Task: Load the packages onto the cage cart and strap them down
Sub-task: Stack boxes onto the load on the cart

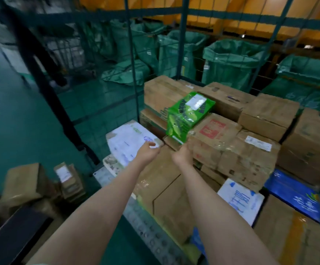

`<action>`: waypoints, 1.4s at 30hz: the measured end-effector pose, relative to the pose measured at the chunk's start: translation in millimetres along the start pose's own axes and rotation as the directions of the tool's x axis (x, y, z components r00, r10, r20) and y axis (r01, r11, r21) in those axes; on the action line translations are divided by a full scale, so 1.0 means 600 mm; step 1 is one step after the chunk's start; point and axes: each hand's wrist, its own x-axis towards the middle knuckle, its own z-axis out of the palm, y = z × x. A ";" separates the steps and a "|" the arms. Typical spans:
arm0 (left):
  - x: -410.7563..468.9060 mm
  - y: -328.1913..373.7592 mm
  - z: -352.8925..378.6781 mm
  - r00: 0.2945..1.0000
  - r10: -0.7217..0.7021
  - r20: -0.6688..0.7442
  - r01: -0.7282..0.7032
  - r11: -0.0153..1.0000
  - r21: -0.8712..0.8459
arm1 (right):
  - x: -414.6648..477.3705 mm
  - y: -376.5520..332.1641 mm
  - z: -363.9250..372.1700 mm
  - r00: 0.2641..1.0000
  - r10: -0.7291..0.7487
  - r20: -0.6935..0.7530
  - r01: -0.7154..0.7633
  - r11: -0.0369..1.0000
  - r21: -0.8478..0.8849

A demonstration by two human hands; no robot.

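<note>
Loading: right hand (181,156) at tilted green package (187,113), left hand (147,153) near white package (128,142); finger pose unreadable. Next: seat it flat.

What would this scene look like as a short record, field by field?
Place: warehouse floor, green sacks behind
Cart: cage cart stacked with cardboard boxes
Left hand: at the corner of a white package on the stack's left side
Right hand: at the lower end of a tilted green package
Grip: unclear for both hands
</note>
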 end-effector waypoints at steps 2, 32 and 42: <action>-0.017 -0.028 -0.038 1.000 -0.001 -0.022 0.001 1.000 -0.019 | -0.031 -0.014 0.029 0.999 -0.045 0.019 0.046 0.999 -0.022; -0.333 -0.604 -0.621 0.606 -0.647 -0.463 0.318 0.731 -0.604 | -0.506 -0.267 0.696 0.570 -0.209 0.795 0.603 0.764 -0.232; -0.328 -0.719 -0.783 0.408 -0.740 -0.535 0.273 0.658 -0.702 | -0.594 -0.416 0.914 0.376 -0.238 0.896 0.760 0.633 -0.150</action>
